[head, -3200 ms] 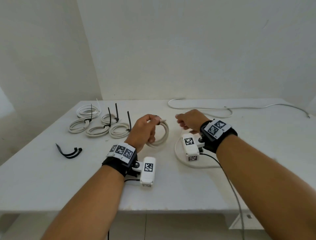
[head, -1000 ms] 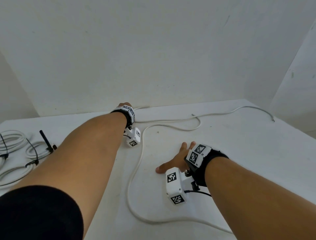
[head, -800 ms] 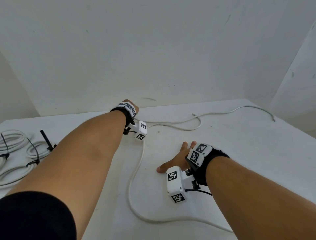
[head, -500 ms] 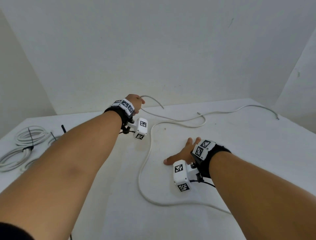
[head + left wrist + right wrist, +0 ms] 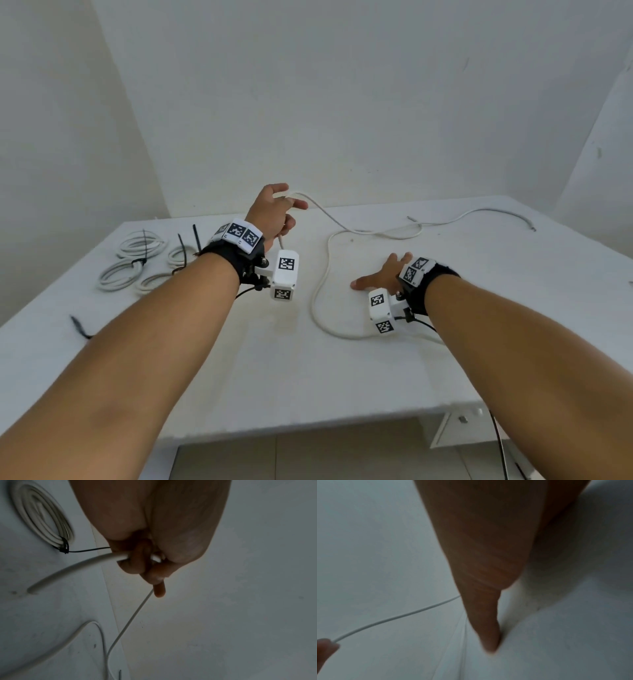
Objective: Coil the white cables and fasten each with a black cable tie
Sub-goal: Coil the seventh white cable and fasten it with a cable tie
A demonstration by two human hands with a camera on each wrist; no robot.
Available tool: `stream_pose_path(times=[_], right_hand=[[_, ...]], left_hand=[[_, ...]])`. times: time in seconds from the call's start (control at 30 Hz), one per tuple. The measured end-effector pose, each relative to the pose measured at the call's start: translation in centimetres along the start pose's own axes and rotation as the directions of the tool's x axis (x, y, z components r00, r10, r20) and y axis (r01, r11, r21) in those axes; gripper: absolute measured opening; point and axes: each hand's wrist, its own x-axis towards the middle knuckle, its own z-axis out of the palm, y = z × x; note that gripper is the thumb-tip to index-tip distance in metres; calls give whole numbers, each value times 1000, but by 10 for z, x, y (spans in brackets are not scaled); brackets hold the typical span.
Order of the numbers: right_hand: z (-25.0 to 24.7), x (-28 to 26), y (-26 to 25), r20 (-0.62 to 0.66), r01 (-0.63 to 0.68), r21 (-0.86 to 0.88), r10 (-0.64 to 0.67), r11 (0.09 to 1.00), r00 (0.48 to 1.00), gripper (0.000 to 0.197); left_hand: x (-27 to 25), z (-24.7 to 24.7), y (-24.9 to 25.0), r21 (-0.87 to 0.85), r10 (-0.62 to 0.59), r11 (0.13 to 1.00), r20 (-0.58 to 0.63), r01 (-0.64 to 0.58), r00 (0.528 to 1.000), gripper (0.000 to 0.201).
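Observation:
A long loose white cable (image 5: 321, 274) snakes across the white table (image 5: 308, 377). My left hand (image 5: 291, 205) is raised above the table's far side and grips one end of the cable; in the left wrist view the fingers (image 5: 137, 561) curl round the white cable (image 5: 82, 565), whose short end sticks out to the left. My right hand (image 5: 380, 272) lies flat on the table with straight fingers (image 5: 488, 628), inside the cable's loop and not on it. The thin white cable (image 5: 393, 616) runs past to their left.
Several coiled white cables (image 5: 137, 260) fastened with black ties lie at the table's left; one coil (image 5: 42, 517) shows its black tie (image 5: 64, 547). Loose black ties (image 5: 80, 329) lie near the left edge. More cable (image 5: 496, 214) trails to the far right. Walls close in behind.
My left hand reached to the far side, took the cable end and has lifted it and drawn it back. The right hand has stayed flat on the table. The head view swung left.

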Motion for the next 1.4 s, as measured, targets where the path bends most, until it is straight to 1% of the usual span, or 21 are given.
stream_pose_path(times=[0.07, 0.1, 0.13, 0.17, 0.23, 0.27, 0.3, 0.37, 0.43, 0.5, 0.57, 0.63, 0.73, 0.9, 1.0, 1.07, 1.13, 1.23, 1.27, 1.33, 1.4], right_hand=[[2, 1, -7, -119, 49, 142, -32, 989, 992, 82], [1, 0, -12, -228, 138, 244, -81, 960, 970, 68], [0, -4, -20, -362, 255, 335, -126, 907, 924, 52], [-4, -10, -31, -501, 385, 393, -157, 835, 851, 39], [-9, -23, -53, -683, 608, 400, -220, 686, 697, 31], [-10, -28, -64, -700, 673, 369, -285, 641, 655, 34], [-11, -31, -75, -683, 710, 335, -360, 619, 636, 37], [-12, -38, -90, -624, 744, 310, -464, 592, 629, 35], [-14, -46, -96, -609, 787, 372, -511, 492, 607, 25], [-15, -51, -97, -608, 808, 472, -534, 353, 588, 23], [-17, -56, -97, -624, 787, 577, -505, 217, 597, 21], [-20, -58, -99, -641, 774, 613, -473, 160, 605, 21], [-19, -62, -101, -636, 785, 593, -496, 176, 592, 23], [-6, -62, -104, -569, 754, 618, -536, 223, 624, 24], [-5, -63, -102, -546, 747, 621, -551, 240, 631, 25], [-1, -66, -103, -514, 767, 555, -592, 322, 621, 30], [7, -72, -107, -441, 776, 466, -648, 426, 621, 38], [23, -86, -113, -320, 801, 301, -736, 518, 596, 41], [26, -89, -116, -286, 810, 248, -758, 532, 586, 38], [30, -95, -119, -244, 826, 154, -790, 541, 563, 38], [31, -97, -119, -224, 834, 62, -807, 548, 547, 38]], left_hand=[[-16, -4, 4, 2, 24, 1000, 13, -24, 1000, 24], [-23, -5, 7, 17, 30, 999, 28, -30, 999, 21], [-30, -7, 8, 42, 35, 998, 49, -37, 998, 19], [-36, -8, 10, 70, 39, 997, 73, -45, 997, 20], [-48, -10, 11, 105, 50, 992, 117, -63, 992, 22], [-54, -10, 12, 111, 55, 991, 135, -70, 989, 23], [-59, -11, 13, 114, 61, 990, 146, -78, 987, 24], [-71, -14, 18, 100, 77, 991, 149, -93, 986, 25], [-82, -21, 23, 38, 82, 995, 155, -89, 985, 25], [-93, -29, 26, -64, 54, 997, 197, -42, 979, 29], [-104, -36, 28, -185, -4, 981, 272, 56, 962, 39], [-116, -39, 28, -297, -24, 944, 369, 142, 929, 46], [-128, -40, 27, -398, 8, 891, 493, 218, 870, 46], [-140, -41, 29, -377, 36, 887, 631, 265, 775, 41], [-143, -41, 27, -359, 41, 903, 617, 235, 786, 44], [-142, -43, 28, -414, 91, 889, 580, 197, 810, 44], [-137, -45, 32, -536, 150, 828, 496, 166, 855, 40], [-120, -45, 32, -651, 103, 756, 220, 68, 970, 42], [-114, -45, 30, -641, 81, 767, 114, 11, 990, 42], [-105, -46, 22, -539, 85, 835, -72, -111, 994, 42], [-99, -48, 12, -297, 149, 934, -179, -198, 972, 41]])
